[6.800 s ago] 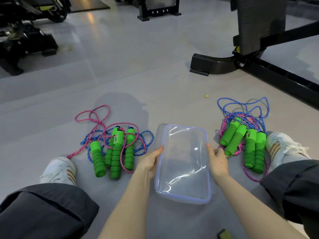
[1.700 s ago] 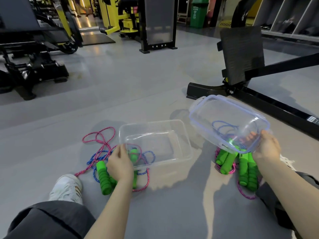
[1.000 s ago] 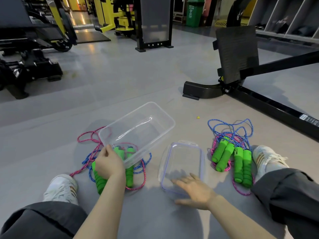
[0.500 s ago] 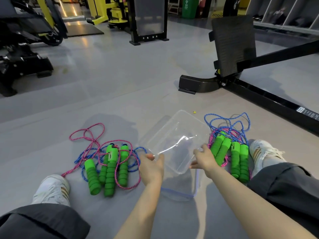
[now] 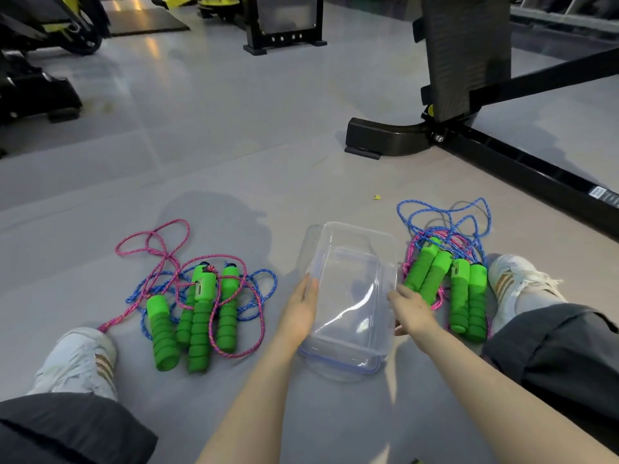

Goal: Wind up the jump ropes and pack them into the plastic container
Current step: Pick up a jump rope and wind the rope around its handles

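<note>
**Tangle trouble ahead?**

Plastic container [image 5: 351,236] sits between the hands: left hand [image 5: 301,309] flat against its wall, right hand [image 5: 407,311] on the other, can't tell if it's pinching. Jump ropes [image 5: 197,309] outside each hand look tangled, so winding one probably drags another.

A gym: a black machine frame [image 5: 522,169] with an upright padded board [image 5: 465,51] stands at two o'clock, yellow-and-black equipment [image 5: 57,25] at eleven (partly cut off), on smooth grey floor [image 5: 217,122]; jump ropes [image 5: 197,316] lie at eight and four.
</note>
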Available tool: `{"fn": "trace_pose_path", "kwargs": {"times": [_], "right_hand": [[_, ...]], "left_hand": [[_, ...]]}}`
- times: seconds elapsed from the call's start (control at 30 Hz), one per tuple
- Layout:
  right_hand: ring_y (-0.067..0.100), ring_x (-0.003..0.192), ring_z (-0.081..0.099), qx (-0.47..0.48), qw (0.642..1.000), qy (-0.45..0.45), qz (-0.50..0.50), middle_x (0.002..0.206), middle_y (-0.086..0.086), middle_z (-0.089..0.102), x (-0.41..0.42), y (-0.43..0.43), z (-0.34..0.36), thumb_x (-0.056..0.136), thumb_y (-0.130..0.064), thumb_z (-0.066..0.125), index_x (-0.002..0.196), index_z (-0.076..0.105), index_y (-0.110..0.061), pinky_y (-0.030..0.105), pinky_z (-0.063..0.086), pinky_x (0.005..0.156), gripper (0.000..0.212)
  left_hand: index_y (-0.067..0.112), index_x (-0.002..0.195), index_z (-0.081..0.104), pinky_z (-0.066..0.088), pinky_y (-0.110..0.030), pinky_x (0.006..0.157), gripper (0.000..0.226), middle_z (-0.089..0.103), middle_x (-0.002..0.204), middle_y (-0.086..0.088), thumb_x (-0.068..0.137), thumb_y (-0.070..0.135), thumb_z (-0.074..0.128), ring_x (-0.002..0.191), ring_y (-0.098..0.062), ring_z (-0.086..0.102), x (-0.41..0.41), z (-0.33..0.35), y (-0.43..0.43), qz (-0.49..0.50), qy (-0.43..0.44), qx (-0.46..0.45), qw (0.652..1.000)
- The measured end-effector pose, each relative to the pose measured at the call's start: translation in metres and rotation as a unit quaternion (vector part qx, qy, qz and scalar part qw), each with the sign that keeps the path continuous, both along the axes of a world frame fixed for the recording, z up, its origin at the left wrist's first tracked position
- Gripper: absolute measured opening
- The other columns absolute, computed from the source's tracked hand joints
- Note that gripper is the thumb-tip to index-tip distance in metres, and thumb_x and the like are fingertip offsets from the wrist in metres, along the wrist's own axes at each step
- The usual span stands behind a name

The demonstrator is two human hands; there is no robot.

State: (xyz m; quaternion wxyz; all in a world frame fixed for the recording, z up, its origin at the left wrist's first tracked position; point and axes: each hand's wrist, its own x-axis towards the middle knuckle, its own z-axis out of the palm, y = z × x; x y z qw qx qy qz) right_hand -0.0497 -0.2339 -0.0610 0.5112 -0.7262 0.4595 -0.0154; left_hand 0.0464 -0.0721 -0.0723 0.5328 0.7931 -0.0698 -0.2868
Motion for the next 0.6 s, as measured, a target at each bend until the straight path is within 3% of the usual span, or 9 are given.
{"fn": "trace_pose_path", "kwargs": {"times": [0.1, 0.17, 0.27, 0.33, 0.4, 0.47, 0.53, 0.6], "right_hand": [[0.031, 0.067, 0.059, -0.082, 0.996, 0.021, 0.000, 0.067, 0.014, 0.056, -0.001, 0.000, -0.004, 0.083, -0.027, 0.044, 0.065, 0.051, -0.010, 0.038, 0.054, 0.065, 0.026], [0.036, 0.074, 0.062, -0.135, 0.990, 0.047, 0.022, 0.068, 0.016, 0.061, -0.004, 0.002, -0.004, 0.078, -0.032, 0.042, 0.061, 0.050, -0.010, 0.037, 0.050, 0.068, 0.028], [0.036, 0.087, 0.058, -0.197, 0.977, 0.070, 0.030, 0.081, 0.018, 0.062, -0.006, 0.008, -0.004, 0.084, -0.032, 0.042, 0.065, 0.049, -0.012, 0.034, 0.038, 0.068, 0.029], [0.038, 0.101, 0.053, -0.208, 0.974, 0.086, 0.005, 0.089, 0.020, 0.060, -0.005, 0.015, -0.006, 0.090, -0.029, 0.038, 0.073, 0.052, -0.012, 0.037, 0.040, 0.077, 0.028], [0.039, 0.117, 0.045, -0.197, 0.975, 0.103, -0.021, 0.108, 0.023, 0.059, -0.002, 0.023, -0.011, 0.096, -0.028, 0.027, 0.098, 0.058, -0.008, 0.041, 0.039, 0.088, 0.037], [0.035, 0.118, 0.047, -0.169, 0.979, 0.114, -0.021, 0.121, 0.021, 0.055, 0.002, 0.030, -0.013, 0.100, -0.026, 0.018, 0.120, 0.050, -0.006, 0.040, 0.035, 0.088, 0.043], [0.034, 0.115, 0.050, -0.143, 0.985, 0.099, -0.012, 0.125, 0.023, 0.053, 0.007, 0.030, -0.009, 0.101, -0.024, 0.017, 0.125, 0.044, -0.004, 0.038, 0.032, 0.086, 0.042], [0.036, 0.122, 0.046, -0.120, 0.988, 0.093, 0.022, 0.131, 0.023, 0.050, 0.015, 0.022, -0.004, 0.102, -0.024, 0.017, 0.126, 0.044, -0.002, 0.037, 0.031, 0.095, 0.042]], "left_hand": [[0.014, 0.142, 0.040, 0.026, -0.023, 0.101, 0.045, 0.042, 0.146, -0.001, 0.103, 0.035, 0.030, 0.127, -0.015, 0.041, 0.006, 0.003, -0.003, -0.004, 0.022, 0.020, 1.000], [0.015, 0.142, 0.039, 0.026, -0.028, 0.106, 0.046, 0.041, 0.146, -0.002, 0.103, 0.037, 0.030, 0.131, -0.019, 0.039, 0.008, 0.002, -0.002, -0.008, 0.036, 0.037, 0.999], [0.017, 0.141, 0.037, 0.027, -0.034, 0.107, 0.046, 0.042, 0.144, -0.005, 0.102, 0.041, 0.029, 0.132, -0.024, 0.039, 0.011, -0.003, -0.001, -0.005, 0.049, 0.060, 0.997], [0.018, 0.142, 0.035, 0.027, -0.034, 0.107, 0.047, 0.041, 0.145, -0.005, 0.102, 0.042, 0.027, 0.133, -0.024, 0.037, 0.009, -0.002, 0.000, -0.021, 0.046, 0.072, 0.996], [0.019, 0.146, 0.031, 0.024, -0.033, 0.110, 0.049, 0.036, 0.150, -0.003, 0.103, 0.042, 0.024, 0.137, -0.023, 0.033, 0.006, 0.000, -0.001, -0.031, 0.052, 0.075, 0.995], [0.018, 0.147, 0.030, 0.021, -0.033, 0.112, 0.050, 0.033, 0.152, -0.002, 0.103, 0.041, 0.022, 0.139, -0.023, 0.030, 0.003, -0.001, -0.001, -0.035, 0.060, 0.083, 0.994], [0.016, 0.145, 0.035, 0.024, -0.033, 0.110, 0.050, 0.038, 0.149, -0.005, 0.102, 0.040, 0.024, 0.137, -0.024, 0.033, 0.001, 0.000, 0.001, -0.035, 0.052, 0.092, 0.994], [0.014, 0.135, 0.047, 0.034, -0.033, 0.102, 0.045, 0.050, 0.137, -0.009, 0.101, 0.038, 0.030, 0.126, -0.027, 0.046, 0.001, 0.000, 0.010, -0.029, 0.025, 0.108, 0.993]]}}
